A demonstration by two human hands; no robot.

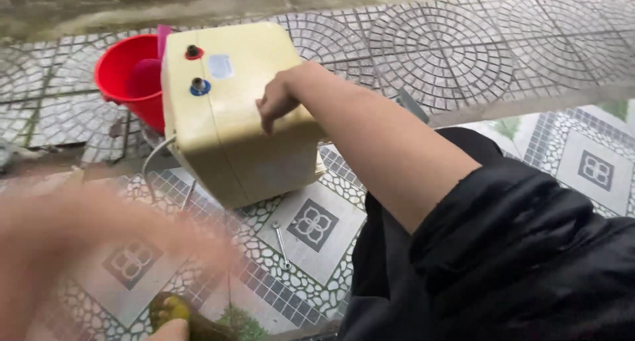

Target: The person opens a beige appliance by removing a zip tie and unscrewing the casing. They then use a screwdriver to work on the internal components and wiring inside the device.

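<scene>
A cream, box-shaped appliance (231, 109) stands tilted on the patterned tile floor, with a red-ringed and a blue-ringed pipe stub on its top face. My right hand (276, 101) rests on its upper right edge, fingers curled over it and holding it steady. My left hand (79, 248) is a large motion-blurred shape at the lower left, in front of the box and apart from it. Whether it holds anything cannot be told. A yellow-green pad-like object (173, 312) lies at the bottom edge, with a skin-coloured tip just below it.
A red bucket (126, 76) with a pink item inside stands behind the box on the left. A small metal wrench (282, 245) lies on the tiles before the box. A white cable (153, 161) loops out from the box's left side. My black-clothed legs fill the lower right.
</scene>
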